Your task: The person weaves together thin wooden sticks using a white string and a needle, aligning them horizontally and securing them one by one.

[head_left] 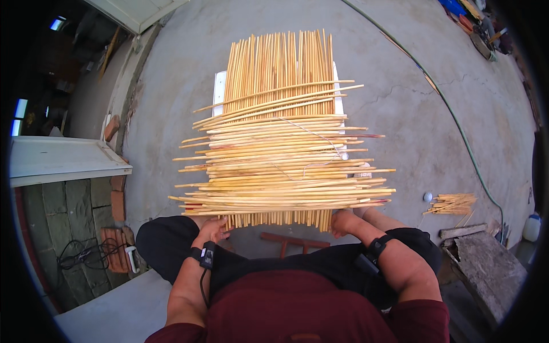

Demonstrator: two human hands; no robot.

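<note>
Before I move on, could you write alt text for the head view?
A person's left hand and right hand are at the near corners of thin, tan wooden sticks laid lengthwise over a white panel, with crosswise tan sticks on top. To the right, a long green hose and a small stick pile lie on grey concrete.

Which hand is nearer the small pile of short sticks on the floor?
Right. The right hand is left of the small pile; the left hand is farther left.

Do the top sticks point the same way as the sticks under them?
No, the top sticks lie crosswise over the bottom sticks, which run lengthwise.
</note>
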